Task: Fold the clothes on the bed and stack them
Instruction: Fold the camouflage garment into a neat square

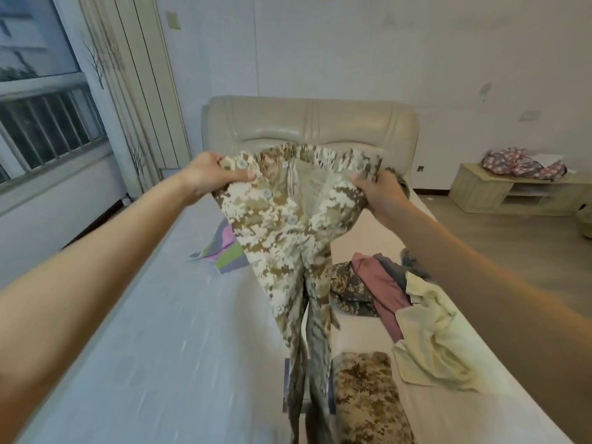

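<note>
camo trousers [288, 225] up over bed [144, 315]: left grip [208, 174] pinches waistband at 10 o'clock, right grip [381, 193] pinches it at 2 o'clock.

We find no text, brand, number or sign that we can read. Between our left hand [209, 174] and our right hand [379, 193], what looks like a small pale tag [284, 164] sits inside the waistband of the camouflage trousers [282, 232]. It is too small and blurred for us to make out any letters.
</note>
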